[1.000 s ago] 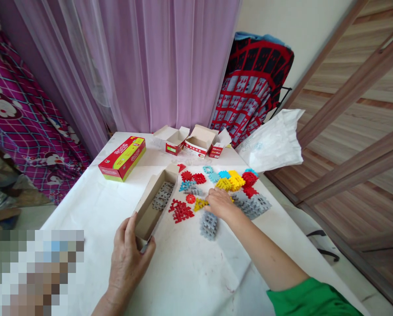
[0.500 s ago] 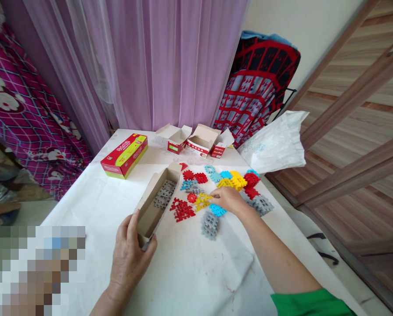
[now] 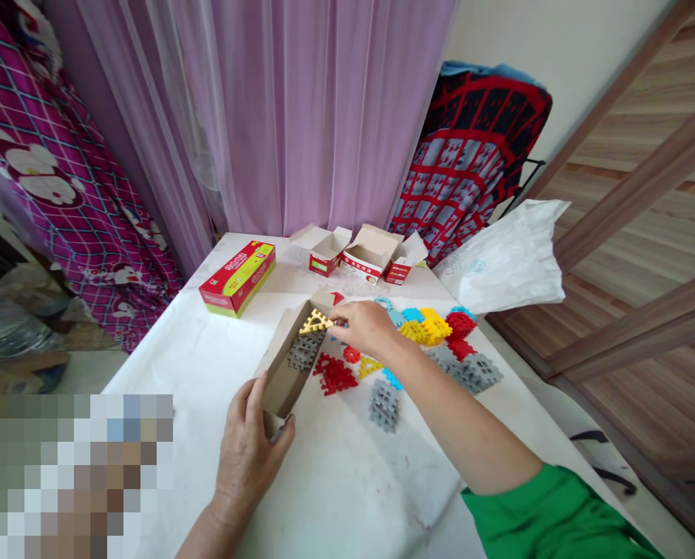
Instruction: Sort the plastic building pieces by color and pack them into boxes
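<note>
My left hand point(image 3: 252, 439) grips the near end of an open cardboard box point(image 3: 277, 386), thumb on one side and fingers on the other. Grey building pieces point(image 3: 305, 351) with notched edges lie inside it. Between the fingertips of my right hand point(image 3: 363, 326) is a yellow triangular building piece point(image 3: 315, 321), held over the far part of the box. Right of the box lie red triangular pieces point(image 3: 335, 374), another yellow triangle point(image 3: 370, 366) and a stack of grey square pieces point(image 3: 384, 405). My right hand and forearm hide part of the pile.
A closed red and yellow-green box point(image 3: 238, 279) lies at the back left of the white table point(image 3: 347, 497). Small open boxes point(image 3: 363, 260) stand along the back edge. Yellow point(image 3: 429, 328), red and grey pieces point(image 3: 478, 374) lie to the right, near a white bag point(image 3: 507, 256).
My right hand has lifted the yellow triangle from the pile and carried it left over the box. My left hand keeps its grip on the box. The view has shifted slightly.
</note>
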Demonstrator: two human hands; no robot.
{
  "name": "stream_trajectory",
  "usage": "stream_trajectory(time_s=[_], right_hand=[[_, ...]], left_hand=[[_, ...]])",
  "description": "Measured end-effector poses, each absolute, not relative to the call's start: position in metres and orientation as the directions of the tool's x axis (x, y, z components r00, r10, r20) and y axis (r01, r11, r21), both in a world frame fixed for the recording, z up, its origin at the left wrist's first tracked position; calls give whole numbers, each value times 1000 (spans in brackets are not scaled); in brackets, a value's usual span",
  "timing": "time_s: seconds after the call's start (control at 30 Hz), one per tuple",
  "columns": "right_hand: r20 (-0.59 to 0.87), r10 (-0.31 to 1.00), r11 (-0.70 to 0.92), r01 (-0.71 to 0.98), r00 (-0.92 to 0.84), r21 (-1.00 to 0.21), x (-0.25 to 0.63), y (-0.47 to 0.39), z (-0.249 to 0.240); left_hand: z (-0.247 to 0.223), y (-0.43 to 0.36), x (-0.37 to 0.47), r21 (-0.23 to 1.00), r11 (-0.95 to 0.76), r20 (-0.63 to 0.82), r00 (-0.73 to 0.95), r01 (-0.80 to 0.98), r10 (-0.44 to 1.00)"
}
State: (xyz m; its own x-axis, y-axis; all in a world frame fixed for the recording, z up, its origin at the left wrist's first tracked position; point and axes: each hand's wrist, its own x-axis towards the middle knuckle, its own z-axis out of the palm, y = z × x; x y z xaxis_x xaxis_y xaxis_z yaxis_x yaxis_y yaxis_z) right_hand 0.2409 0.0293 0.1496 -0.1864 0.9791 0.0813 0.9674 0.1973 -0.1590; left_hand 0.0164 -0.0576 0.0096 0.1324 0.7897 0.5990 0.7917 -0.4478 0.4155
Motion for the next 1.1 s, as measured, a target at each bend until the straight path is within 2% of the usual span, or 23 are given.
stream_trajectory(time_s=[0.1, 0.17, 0.3, 0.47, 0.6, 0.83, 0.97, 1.1], right_hand=[[1, 964, 266, 963, -266, 41, 229, 41, 147], [-59, 933, 359, 927, -355, 111, 226, 48, 149], [-207, 853, 511, 847, -479, 149, 219, 64, 157], [-374, 812, 536, 826, -448, 175, 202, 79, 153], [-324, 874, 442, 870, -362, 220, 195, 79, 147], [-304, 904, 364, 913, -299, 183, 209, 85, 154], [-204, 954, 264, 940, -221, 218, 214, 91, 151], [-235, 944, 284, 930, -229, 235, 210, 91, 145]], left_hand=[[9, -57, 16, 410, -451, 605, 133, 793, 785], [8, -57, 16, 406, -458, 613, 135, 791, 778], [8, -57, 16, 407, -457, 614, 134, 791, 778], [9, -57, 16, 418, -453, 605, 130, 787, 786], [9, -57, 15, 430, -447, 594, 126, 784, 794], [7, -57, 16, 433, -439, 587, 123, 787, 800], [5, -58, 16, 439, -431, 577, 121, 788, 808], [6, -58, 16, 442, -426, 573, 116, 790, 811]])
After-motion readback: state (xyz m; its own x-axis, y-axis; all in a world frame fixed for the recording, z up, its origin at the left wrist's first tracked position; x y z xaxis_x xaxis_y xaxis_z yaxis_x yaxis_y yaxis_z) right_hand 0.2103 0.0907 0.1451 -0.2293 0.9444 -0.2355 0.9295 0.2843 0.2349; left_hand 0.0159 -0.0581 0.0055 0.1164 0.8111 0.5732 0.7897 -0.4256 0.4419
